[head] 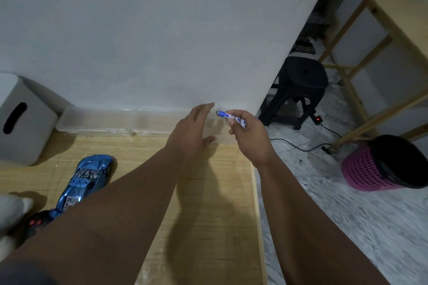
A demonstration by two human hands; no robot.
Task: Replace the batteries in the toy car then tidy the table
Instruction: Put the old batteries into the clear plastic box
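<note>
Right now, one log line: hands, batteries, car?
left hand: open, above clear box | right hand: pinches batteries | toy car: on table, untouched

Little can be read. The battery (231,119) pinched in the right hand (250,136), just right of the frame's centre, has a blue and white wrapper. A large capital "A" shows on it twice between the fingers, and the rest of its print is covered or too small. On the toy car (89,180), lower left, a white sticker (70,201) carries dark letters too blurred to read.
</note>
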